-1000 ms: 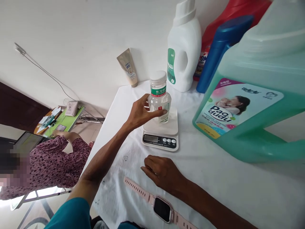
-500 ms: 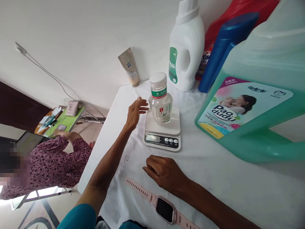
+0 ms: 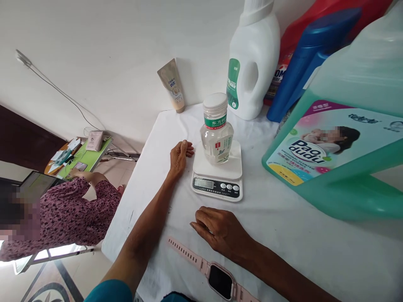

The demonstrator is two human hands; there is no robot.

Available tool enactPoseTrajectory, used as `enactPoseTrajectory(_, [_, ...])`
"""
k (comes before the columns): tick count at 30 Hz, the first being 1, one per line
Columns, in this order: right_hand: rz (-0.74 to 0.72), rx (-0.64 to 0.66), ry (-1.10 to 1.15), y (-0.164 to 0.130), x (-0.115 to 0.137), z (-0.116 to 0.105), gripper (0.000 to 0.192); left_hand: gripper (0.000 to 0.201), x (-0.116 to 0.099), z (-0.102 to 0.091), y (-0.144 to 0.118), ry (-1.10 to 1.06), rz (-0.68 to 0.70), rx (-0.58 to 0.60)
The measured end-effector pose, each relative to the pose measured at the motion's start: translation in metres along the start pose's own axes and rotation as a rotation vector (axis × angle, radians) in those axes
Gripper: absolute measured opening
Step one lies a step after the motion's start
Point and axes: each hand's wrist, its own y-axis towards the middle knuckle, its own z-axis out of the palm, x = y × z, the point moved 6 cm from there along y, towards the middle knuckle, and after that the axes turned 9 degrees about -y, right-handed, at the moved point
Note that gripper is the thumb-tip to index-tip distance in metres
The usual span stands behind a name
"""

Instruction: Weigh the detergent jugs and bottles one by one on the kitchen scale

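A small clear bottle with a white cap and green label stands upright on a white kitchen scale. My left hand rests on the white cloth just left of the scale, holding nothing, its fingertips close to the scale's edge. My right hand lies palm down on the cloth in front of the scale, fingers loosely curled and empty. A pink smartwatch lies flat by my right wrist.
A big teal detergent jug fills the right side. Behind stand a white detergent bottle, a blue-capped red jug and a beige tube against the wall. Another person sits at lower left by a green table.
My left hand let go of the clear bottle, drew back to the left and came down onto the cloth beside the scale. The bottle stays on the scale; my right hand has not moved.
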Motion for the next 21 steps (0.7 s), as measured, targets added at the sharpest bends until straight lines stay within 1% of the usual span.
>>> enactPoseTrajectory(10, [0.007, -0.006, 0.027, -0.0011, 0.0003, 0.0007, 0.028, 0.057, 0.002, 0.0001, 0.0006, 0.062, 0.02, 0.025])
enactPoseTrajectory(21, [0.02, -0.004, 0.037, 0.0, -0.0015, -0.0002, 0.028, 0.057, -0.0023, 0.0015, -0.0011, 0.064, 0.017, 0.031])
